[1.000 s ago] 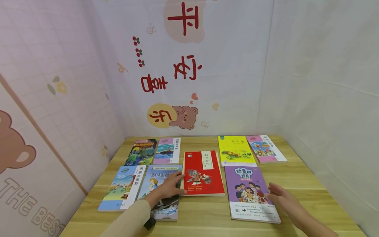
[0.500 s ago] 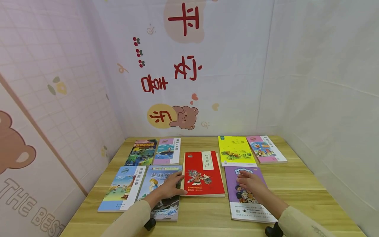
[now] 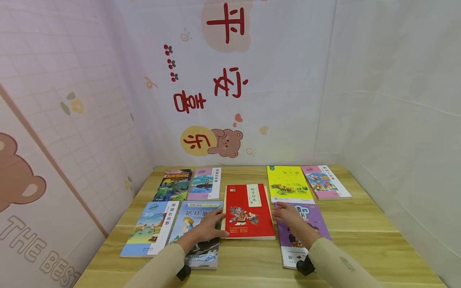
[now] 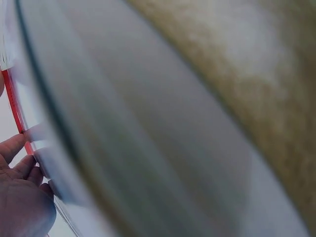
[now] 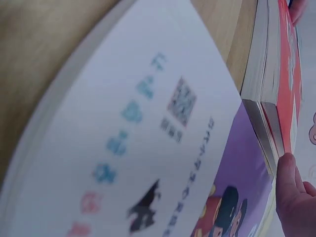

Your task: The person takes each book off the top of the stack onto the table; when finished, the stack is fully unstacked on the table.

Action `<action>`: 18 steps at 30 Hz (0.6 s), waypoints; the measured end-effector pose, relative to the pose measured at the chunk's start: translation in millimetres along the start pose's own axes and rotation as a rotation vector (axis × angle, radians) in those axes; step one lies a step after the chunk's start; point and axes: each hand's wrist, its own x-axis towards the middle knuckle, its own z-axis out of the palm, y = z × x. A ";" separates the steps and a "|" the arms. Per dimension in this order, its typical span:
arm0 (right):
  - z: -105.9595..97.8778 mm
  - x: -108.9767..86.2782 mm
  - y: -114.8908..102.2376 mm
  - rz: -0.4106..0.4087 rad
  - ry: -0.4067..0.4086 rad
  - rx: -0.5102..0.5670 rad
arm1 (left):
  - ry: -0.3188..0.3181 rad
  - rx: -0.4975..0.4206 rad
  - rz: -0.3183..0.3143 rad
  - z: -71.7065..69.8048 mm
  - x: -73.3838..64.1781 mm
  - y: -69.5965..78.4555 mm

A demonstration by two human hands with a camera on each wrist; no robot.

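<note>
A red book (image 3: 248, 212) lies flat in the middle of the table, with a second block of pages (image 5: 254, 84) beneath it in the right wrist view. My left hand (image 3: 207, 228) touches its left edge with fingers and thumb spread, reaching across a blue fairy-tale book (image 3: 192, 250). On the other side, my right hand (image 3: 293, 219) has its fingertips at the red book's right edge, above a purple book (image 3: 322, 224). The right wrist view shows the right thumb by the red book's corner; whether it presses there I cannot tell. Fingers of the left hand (image 4: 24, 197) meet the red edge in the left wrist view.
Several more books lie flat on the wooden table (image 3: 363, 240): a light-blue one (image 3: 149, 230), a dark green one (image 3: 174, 185), a pink-bordered one (image 3: 204, 184), a yellow one (image 3: 289, 185) and another pink-bordered one (image 3: 325, 182). Fabric walls stand behind and beside the table.
My right hand has moved left from beyond the purple book's right side, across its cover, to the red book's right edge. My left hand has stayed at the red book's left edge.
</note>
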 end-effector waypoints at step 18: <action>8.6 5.9 2.9 0.032 -0.009 -0.055 | 0.015 0.021 -0.003 0.9 2.0 -2.5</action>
